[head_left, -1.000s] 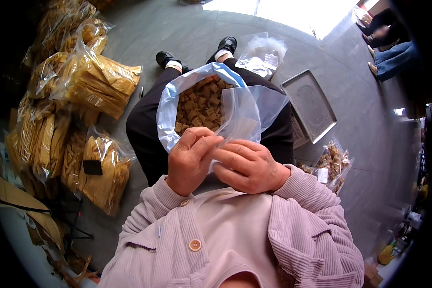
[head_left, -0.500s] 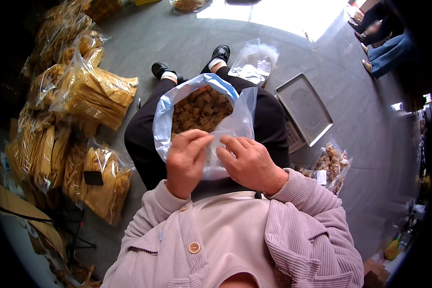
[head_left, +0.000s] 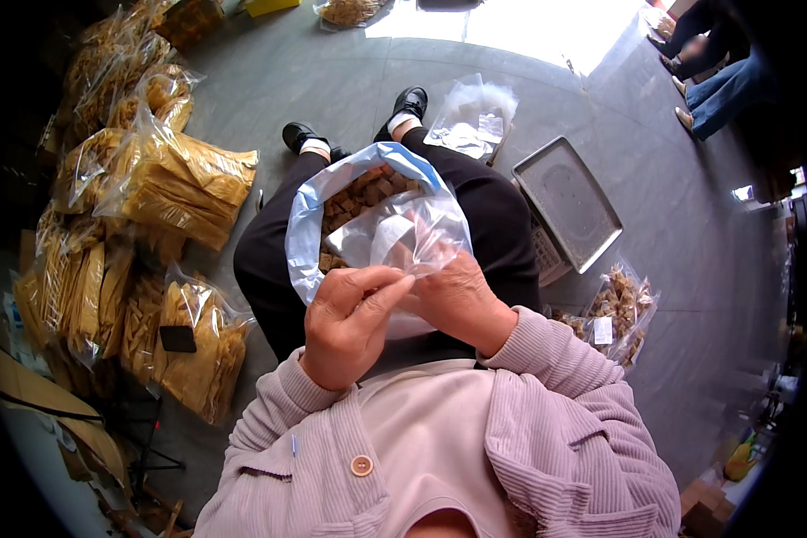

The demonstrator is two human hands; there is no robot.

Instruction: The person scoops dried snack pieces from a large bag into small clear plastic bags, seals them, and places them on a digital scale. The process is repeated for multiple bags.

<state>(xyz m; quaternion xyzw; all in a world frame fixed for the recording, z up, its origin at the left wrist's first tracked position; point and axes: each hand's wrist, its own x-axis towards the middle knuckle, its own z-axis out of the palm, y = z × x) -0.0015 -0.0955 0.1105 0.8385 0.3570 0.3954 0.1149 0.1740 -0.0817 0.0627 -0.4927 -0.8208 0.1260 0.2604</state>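
Observation:
On my lap stands a large sack of pale blue-white plastic point(head_left: 302, 235), its rim rolled outward, with small brown cubes point(head_left: 345, 211) in it. Over its opening I hold a small clear plastic bag point(head_left: 401, 240) with a white patch on it. Thumb and forefinger of my left hand point(head_left: 342, 325) pinch the near edge of this bag. My right hand point(head_left: 464, 300) grips the bag beside them, and its fingers show blurred through the film. Whether those fingers lie inside the bag or behind it, I cannot tell.
On the floor to the left lie several clear bags of yellowish dried sticks point(head_left: 183, 179). A metal tray point(head_left: 569, 204) rests at the right, near a stack of flat clear bags point(head_left: 473, 117) and a filled, labelled bag point(head_left: 620, 309). People's legs point(head_left: 726, 90) show far right.
The clear bag has opened out and now covers part of the cubes. My right hand's fingers have gone from its near edge to behind or inside the film; my left hand keeps pinching.

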